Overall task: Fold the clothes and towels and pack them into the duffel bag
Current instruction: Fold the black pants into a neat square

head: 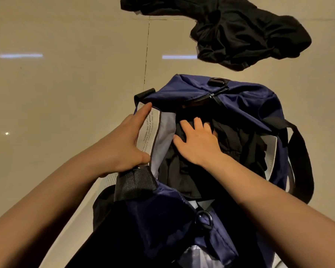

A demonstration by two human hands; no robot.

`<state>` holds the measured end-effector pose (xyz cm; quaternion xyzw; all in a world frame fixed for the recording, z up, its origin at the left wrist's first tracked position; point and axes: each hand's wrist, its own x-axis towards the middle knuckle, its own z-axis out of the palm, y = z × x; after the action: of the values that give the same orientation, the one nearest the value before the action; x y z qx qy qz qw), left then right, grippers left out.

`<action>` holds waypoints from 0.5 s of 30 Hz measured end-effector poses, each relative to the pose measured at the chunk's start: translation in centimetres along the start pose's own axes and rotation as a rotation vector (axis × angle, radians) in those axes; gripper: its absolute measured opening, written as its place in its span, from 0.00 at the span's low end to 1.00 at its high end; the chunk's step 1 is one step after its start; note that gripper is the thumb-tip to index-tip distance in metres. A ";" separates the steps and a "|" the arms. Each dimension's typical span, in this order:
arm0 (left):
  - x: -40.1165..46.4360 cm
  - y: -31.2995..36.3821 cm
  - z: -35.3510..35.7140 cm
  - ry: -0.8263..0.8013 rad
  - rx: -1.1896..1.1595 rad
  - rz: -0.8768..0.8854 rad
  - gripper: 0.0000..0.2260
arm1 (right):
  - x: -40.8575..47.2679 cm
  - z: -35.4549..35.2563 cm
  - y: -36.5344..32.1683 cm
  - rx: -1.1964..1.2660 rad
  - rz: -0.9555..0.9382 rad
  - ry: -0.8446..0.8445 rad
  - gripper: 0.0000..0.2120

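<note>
navy duffel bag [249, 105] lying open, holding black clothes [184, 167]; right hand [196, 141], fingers spread, pressing them; left hand [127, 143] gripping bag's rim; black garment pile [246, 33] lying beyond on tiled floor [66, 84].

one duffel bag [240, 105], two hands [124, 140], two black garments [246, 33]

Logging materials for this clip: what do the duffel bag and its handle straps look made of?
Duffel bag: navy woven synthetic, probably nylon or polyester; smooth, faint sheen, crisp creases. Pale lining looks thinner, slightly glossy. Handle straps: black webbing, with a ribbed weave visible near the left hand. Exact fibre cannot be told.
</note>
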<state>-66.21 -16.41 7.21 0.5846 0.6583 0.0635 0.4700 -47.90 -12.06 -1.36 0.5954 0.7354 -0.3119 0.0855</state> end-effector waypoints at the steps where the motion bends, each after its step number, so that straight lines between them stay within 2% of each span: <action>1: 0.2 0.1 -0.1 -0.006 -0.001 -0.002 0.52 | -1.1 -0.1 0.4 0.033 -0.037 0.022 0.30; 3: 0.5 0.3 -0.4 -0.021 0.003 -0.001 0.52 | -4.0 0.5 1.0 -0.045 -0.148 0.047 0.37; 5: 0.7 0.5 -0.7 -0.029 0.023 0.013 0.53 | -6.0 1.9 1.5 -0.247 -0.216 -0.020 0.44; 8: 0.5 1.2 -0.4 -0.034 0.105 0.058 0.55 | -4.8 3.4 1.8 -0.435 -0.172 -0.068 0.50; 11: 0.3 2.0 0.3 -0.046 0.199 0.090 0.55 | -3.2 3.3 1.0 -0.476 -0.132 -0.079 0.52; 15: 0.5 2.4 0.6 0.017 0.213 0.101 0.55 | -3.6 2.2 1.1 -0.421 -0.164 -0.149 0.53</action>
<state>-64.05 -15.54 8.13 0.6631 0.6350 0.0217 0.3957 -46.43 -16.14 -1.68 0.4781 0.8218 -0.2008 0.2361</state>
